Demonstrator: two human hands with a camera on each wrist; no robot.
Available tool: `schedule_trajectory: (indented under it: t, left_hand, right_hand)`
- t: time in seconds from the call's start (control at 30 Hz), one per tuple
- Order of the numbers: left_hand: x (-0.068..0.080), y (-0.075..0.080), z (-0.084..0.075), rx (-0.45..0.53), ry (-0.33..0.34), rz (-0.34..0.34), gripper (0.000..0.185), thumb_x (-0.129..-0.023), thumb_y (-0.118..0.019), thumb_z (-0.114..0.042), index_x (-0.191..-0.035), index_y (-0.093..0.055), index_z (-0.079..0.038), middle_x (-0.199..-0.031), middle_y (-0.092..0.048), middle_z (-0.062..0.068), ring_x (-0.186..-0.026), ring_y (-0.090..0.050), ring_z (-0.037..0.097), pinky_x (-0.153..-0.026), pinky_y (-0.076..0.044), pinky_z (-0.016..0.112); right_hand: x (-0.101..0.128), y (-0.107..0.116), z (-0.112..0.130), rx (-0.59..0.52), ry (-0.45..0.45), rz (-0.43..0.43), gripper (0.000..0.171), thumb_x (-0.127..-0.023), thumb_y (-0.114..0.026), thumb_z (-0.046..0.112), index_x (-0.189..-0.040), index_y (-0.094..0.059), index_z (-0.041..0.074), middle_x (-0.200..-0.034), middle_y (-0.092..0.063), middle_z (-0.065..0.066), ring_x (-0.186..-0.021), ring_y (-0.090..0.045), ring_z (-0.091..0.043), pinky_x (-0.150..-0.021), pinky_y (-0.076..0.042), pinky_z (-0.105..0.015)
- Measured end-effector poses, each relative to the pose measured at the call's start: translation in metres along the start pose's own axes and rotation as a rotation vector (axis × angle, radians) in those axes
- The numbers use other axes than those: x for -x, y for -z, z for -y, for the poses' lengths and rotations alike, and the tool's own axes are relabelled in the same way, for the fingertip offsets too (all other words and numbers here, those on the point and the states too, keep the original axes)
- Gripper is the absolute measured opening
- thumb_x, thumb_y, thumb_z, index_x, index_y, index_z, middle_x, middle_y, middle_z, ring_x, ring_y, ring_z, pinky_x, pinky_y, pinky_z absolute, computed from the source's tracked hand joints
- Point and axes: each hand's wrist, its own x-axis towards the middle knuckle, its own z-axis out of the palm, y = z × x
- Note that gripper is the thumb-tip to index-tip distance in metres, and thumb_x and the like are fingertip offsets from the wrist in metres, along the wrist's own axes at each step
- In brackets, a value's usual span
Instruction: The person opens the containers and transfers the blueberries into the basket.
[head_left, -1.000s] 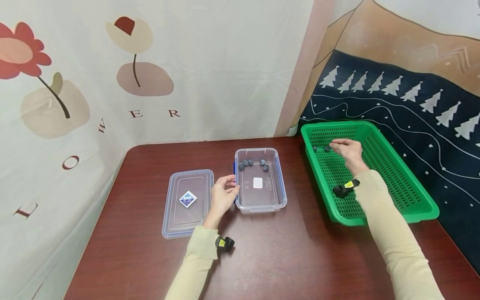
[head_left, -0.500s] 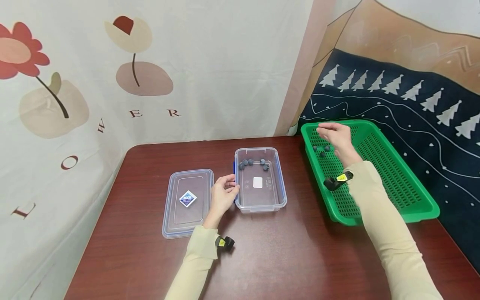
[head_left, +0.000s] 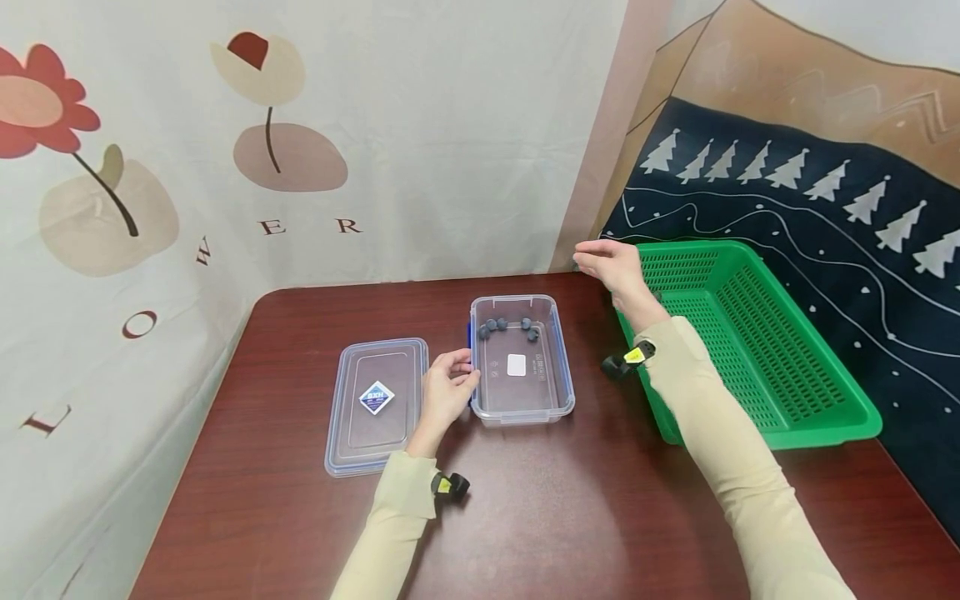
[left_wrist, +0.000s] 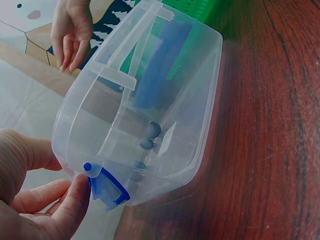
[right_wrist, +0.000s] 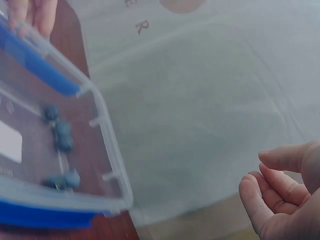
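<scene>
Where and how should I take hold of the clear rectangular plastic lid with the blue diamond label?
Probably the left long rim, coming from the left, fingertips under and thumb on top. The lid lies flat on the reddish-brown wood-grain table, so only edges offer grip, and the left hand crowds its right side.

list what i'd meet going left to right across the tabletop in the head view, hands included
Clear lid → left hand → clear container → right hand → green basket
</scene>
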Motion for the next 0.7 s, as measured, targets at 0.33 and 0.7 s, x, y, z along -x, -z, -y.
schedule_trajectory:
  t: [0.33, 0.7]
  left_hand:
    - [0.0, 0.0, 0.0, -0.007, 0.001, 0.003, 0.031, -0.077, -0.059, 0.017, -0.107, -0.055, 0.023, -0.101, -0.055, 0.036, -0.092, -0.058, 0.046, -0.084, -0.056, 0.046]
    - [-0.001, -0.001, 0.0, -0.003, 0.018, 0.004, 0.031, -0.077, -0.059, 0.017, -0.108, -0.054, 0.023, -0.101, -0.055, 0.036, -0.092, -0.058, 0.046, -0.085, -0.055, 0.046]
  right_hand:
    - [0.007, -0.045, -0.01, 0.114, -0.055, 0.071, 0.03, -0.087, -0.066, 0.01, -0.114, -0.064, -0.002, -0.111, -0.063, -0.015, -0.095, -0.065, -0.021, -0.095, -0.052, -0.033]
    - [0.018, -0.09, -0.036, 0.182, -0.04, 0.129, 0.022, -0.085, -0.068, 0.012, -0.104, -0.069, 0.001, -0.105, -0.067, -0.015, -0.095, -0.064, -0.027, -0.09, -0.054, -0.043]
